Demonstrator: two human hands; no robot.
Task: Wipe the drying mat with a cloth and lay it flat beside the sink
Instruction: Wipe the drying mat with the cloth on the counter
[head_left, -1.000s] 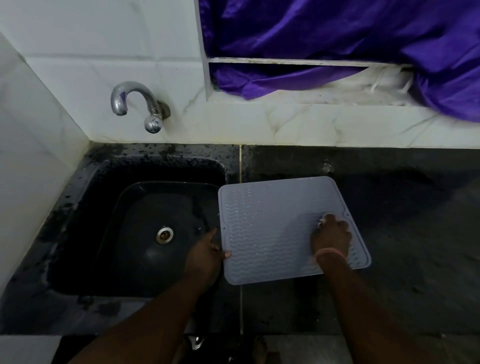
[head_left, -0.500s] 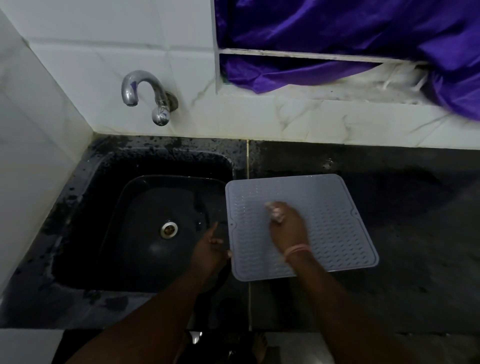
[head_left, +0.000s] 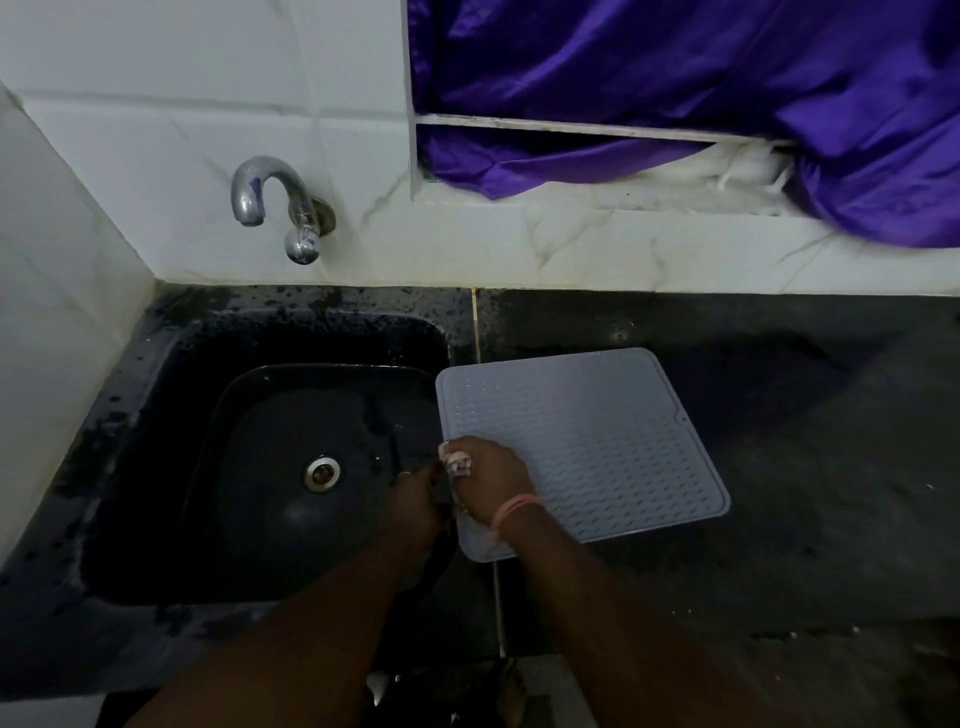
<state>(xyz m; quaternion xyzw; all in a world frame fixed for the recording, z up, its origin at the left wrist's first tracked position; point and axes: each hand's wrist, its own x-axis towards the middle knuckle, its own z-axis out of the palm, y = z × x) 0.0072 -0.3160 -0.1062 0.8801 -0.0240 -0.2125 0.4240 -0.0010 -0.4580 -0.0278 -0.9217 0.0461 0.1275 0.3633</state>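
Note:
A grey ridged drying mat (head_left: 587, 441) lies flat on the dark counter, its left edge reaching over the rim of the black sink (head_left: 171, 415). My right hand (head_left: 491, 480) grips a small pale cloth (head_left: 457, 460) and presses it on the mat's left edge. My left hand (head_left: 415, 501) sits just left of it over the sink side, at the mat's left edge; its fingers are hidden in shadow, so its hold on the mat is unclear.
A chrome tap (head_left: 275, 205) juts from the white tiled wall above the sink. Purple fabric (head_left: 675, 78) hangs over a ledge at the back right. The dark counter (head_left: 831, 493) stretches to the right of the mat.
My right hand has swept the cloth leftward across the mat, from its right part to its left edge. The left hand stays at the mat's left edge.

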